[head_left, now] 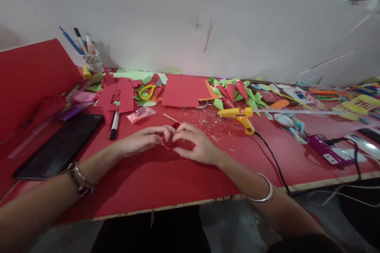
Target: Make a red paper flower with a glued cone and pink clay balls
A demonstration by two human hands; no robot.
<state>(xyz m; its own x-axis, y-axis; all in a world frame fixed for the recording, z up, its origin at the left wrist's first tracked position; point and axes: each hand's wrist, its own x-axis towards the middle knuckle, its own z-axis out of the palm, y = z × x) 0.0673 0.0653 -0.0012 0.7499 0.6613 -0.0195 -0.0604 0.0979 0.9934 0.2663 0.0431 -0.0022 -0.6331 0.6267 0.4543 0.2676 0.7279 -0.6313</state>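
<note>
Both hands meet over the middle of the red table. My left hand [148,139] has its fingertips closed on the left side of a small round red piece [169,144], which looks like curled paper. From the right, my right hand [197,142] pinches the same piece with thumb and fingers. The fingers hide much of it, so its full shape does not show. Just behind the fingers lies a thin wooden stick [170,118]. A yellow glue gun [237,115] rests to the right of the hands, its black cord running off the front edge.
A black tablet or phone [59,146] and a marker [114,125] lie left. Red paper sheets [181,91], yellow-handled scissors [146,92] and red-and-green paper cones [230,91] fill the back. A purple power strip [325,150] sits right; a pen cup [92,62] stands back left.
</note>
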